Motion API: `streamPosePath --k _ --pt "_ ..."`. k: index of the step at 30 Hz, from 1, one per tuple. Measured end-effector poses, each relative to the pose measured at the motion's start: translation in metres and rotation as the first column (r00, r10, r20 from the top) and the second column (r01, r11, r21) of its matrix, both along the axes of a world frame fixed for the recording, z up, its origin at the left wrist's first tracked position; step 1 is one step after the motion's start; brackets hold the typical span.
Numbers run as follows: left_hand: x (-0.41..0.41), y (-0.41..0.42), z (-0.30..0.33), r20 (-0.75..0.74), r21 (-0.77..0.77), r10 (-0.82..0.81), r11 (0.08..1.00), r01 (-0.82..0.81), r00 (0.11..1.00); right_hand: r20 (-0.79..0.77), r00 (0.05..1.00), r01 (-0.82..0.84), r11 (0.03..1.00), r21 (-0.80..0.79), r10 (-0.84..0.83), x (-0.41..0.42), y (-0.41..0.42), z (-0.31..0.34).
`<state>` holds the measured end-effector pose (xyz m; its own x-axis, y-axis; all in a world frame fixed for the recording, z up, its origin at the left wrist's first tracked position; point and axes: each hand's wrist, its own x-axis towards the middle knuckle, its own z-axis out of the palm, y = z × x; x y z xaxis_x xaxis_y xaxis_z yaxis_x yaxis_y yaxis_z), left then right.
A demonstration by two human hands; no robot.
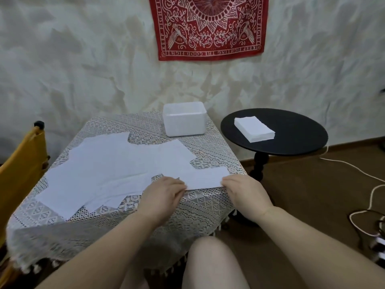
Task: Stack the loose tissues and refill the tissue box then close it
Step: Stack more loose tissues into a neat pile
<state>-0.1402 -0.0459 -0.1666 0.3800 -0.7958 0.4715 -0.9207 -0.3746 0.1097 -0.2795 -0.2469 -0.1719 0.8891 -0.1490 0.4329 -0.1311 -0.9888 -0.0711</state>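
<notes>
- Head view, hands: both hands work one folded tissue (205, 178) at the near right corner of the lace-covered table (200, 207). The left hand (164, 195) pinches its near left end, fingers curled at the edge; the right hand (245, 191) grips its right end, though the fingertips are hidden beneath the knuckles, so the exact hold is hard to read.
- Loose tissues (100, 170) lie spread flat and overlapping across the middle and left of the cloth, some touching the held one.
- Tissue box (184, 122), white and open-topped, stands at the far edge of the table, well apart from the hands; I see no lid.
- Black round side table (295, 142) stands just right of the lace table and carries a squared stack of tissues (254, 128).
- Yellow chair (18, 167) rises at the left edge.
- Red patterned cloth (208, 26) hangs on the wall behind.
- White cable (364, 176) trails over the brown floor at right.
- Bare knee (210, 265) fills the lower middle, hiding the table's near fringe.
</notes>
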Motion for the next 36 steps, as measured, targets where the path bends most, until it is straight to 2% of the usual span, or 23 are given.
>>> streamPosePath --k 4,8,11,14,16,19,21,25,30,34,36 --pt "0.001 0.002 -0.005 -0.002 0.043 -0.014 0.999 0.015 1.000 -0.055 0.998 -0.028 0.999 0.035 0.030 -0.005 0.001 -0.003" --pt "-0.002 0.004 -0.008 -0.031 0.036 -0.009 0.999 0.010 0.999 -0.092 0.996 0.024 0.999 0.043 -0.020 -0.006 0.004 -0.002" --pt "0.010 0.005 -0.002 -0.199 0.003 0.130 0.991 -0.132 0.971 -0.159 0.985 0.074 0.995 0.061 -0.063 0.004 0.007 0.012" --pt "0.031 0.004 0.007 -0.300 -0.001 0.266 0.960 -0.279 0.916 -0.106 0.990 0.110 0.976 0.188 -0.091 0.020 0.009 0.025" --pt "0.041 -0.001 0.012 -0.354 0.071 0.294 0.955 -0.288 0.888 -0.083 0.992 0.108 0.966 0.237 -0.091 0.032 0.011 0.028" --pt "0.049 -0.007 0.016 -0.397 0.129 0.306 0.952 -0.278 0.865 -0.150 0.986 0.108 0.968 0.227 -0.075 0.043 0.015 0.026" --pt "0.051 -0.009 0.018 -0.372 0.138 0.298 0.954 -0.265 0.879 -0.185 0.978 0.130 0.969 0.208 -0.091 0.045 0.015 0.022" --pt "0.049 -0.013 0.020 -0.215 0.170 0.279 0.954 -0.246 0.936 -0.167 0.981 0.131 0.971 0.198 -0.099 0.042 0.014 0.016" --pt "0.055 -0.009 0.024 -0.277 0.174 0.170 0.977 -0.125 0.946 -0.173 0.979 0.133 0.978 0.159 -0.105 0.041 0.019 0.018" --pt "0.055 -0.005 0.023 -0.100 0.264 0.133 0.959 -0.103 0.986 -0.180 0.977 0.141 0.978 0.151 -0.113 0.041 0.019 0.019" --pt "0.053 -0.006 0.021 -0.061 0.269 0.137 0.956 -0.116 0.989 -0.177 0.977 0.147 0.978 0.148 -0.120 0.042 0.020 0.019"
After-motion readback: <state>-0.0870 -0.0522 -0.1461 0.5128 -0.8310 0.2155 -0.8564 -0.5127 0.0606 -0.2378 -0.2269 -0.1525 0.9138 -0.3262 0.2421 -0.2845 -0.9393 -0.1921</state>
